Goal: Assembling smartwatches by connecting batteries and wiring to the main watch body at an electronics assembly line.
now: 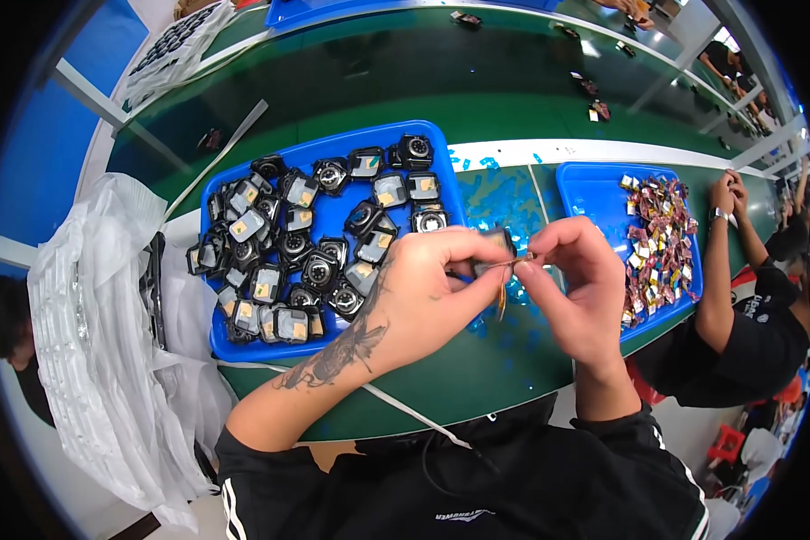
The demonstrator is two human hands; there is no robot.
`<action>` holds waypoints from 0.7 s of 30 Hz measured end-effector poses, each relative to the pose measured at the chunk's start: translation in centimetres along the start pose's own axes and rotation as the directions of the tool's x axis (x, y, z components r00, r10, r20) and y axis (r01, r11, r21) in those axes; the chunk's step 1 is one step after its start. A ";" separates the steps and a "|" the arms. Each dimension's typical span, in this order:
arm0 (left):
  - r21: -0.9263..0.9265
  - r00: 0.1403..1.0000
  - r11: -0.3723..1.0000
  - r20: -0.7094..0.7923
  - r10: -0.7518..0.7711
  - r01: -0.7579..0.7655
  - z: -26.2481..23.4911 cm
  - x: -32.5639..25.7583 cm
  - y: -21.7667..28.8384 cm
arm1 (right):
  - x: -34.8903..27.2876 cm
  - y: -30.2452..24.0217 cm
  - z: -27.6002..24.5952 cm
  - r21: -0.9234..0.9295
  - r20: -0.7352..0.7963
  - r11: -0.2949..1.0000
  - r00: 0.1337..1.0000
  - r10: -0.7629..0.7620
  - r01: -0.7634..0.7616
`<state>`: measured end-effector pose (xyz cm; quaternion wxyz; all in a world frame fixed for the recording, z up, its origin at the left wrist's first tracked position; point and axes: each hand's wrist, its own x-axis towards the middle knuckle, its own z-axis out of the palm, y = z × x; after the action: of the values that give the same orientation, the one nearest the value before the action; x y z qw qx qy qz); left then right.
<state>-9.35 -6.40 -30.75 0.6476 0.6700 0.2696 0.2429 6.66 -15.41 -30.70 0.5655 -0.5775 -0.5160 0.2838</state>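
Your single view looks steeply down from your head, close over your hands at picture centre. The fisheye bends the desk beyond them; your forearms enter from the lower edge, and a neighbouring person sits to the right of your hands.

**Both hands meet at centre**

I see my left hand curled, thumb and fingers pinched, its tattooed forearm rising from lower left. My right hand faces it, fingertips pinched and touching the left's, wrist bent, sleeve at the forearm.
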 end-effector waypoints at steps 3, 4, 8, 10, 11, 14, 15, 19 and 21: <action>-0.114 1.000 0.993 -0.012 0.023 -0.024 -0.2 -0.1 0.0 | 0.4 0.5 0.4 0.037 0.005 0.999 1.000 0.002 -0.002; -0.126 1.000 0.992 0.016 0.016 -0.014 -0.3 -0.1 0.2 | 0.4 0.4 0.4 0.078 -0.002 0.996 0.999 0.042 -0.042; -0.123 0.996 0.989 -0.035 0.081 -0.085 0.0 -0.1 -0.1 | 0.4 0.6 0.5 -0.009 -0.001 1.000 1.000 0.027 -0.027; -0.154 0.996 0.985 -0.042 0.075 -0.081 0.2 -0.1 0.0 | 0.1 0.8 0.6 0.002 -0.045 1.000 0.999 0.005 -0.005; -0.185 0.997 0.980 -0.049 0.067 -0.075 0.3 -0.1 0.0 | 0.0 0.9 0.7 0.001 -0.043 1.000 0.999 0.004 -0.004; -0.190 0.997 0.980 -0.044 0.056 -0.063 0.4 -0.3 0.0 | -0.2 1.1 0.9 0.020 -0.107 1.000 0.994 -0.013 0.015; -0.190 0.997 0.980 -0.048 0.055 -0.064 0.4 -0.3 -0.2 | -0.3 1.1 1.0 0.009 -0.101 1.000 0.995 -0.025 0.026; -0.174 0.995 0.980 -0.048 0.085 -0.092 0.2 -0.2 -0.4 | 0.0 0.7 0.6 0.085 -0.060 0.996 0.997 0.044 -0.039; -0.204 0.997 0.976 -0.031 0.071 -0.076 0.1 -0.2 -0.3 | 0.0 0.5 0.2 0.097 -0.047 0.993 0.997 0.069 -0.064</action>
<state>-9.44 -6.55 -31.07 0.7007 0.6063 0.2257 0.3010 6.65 -15.29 -31.19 0.5956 -0.5735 -0.4679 0.3120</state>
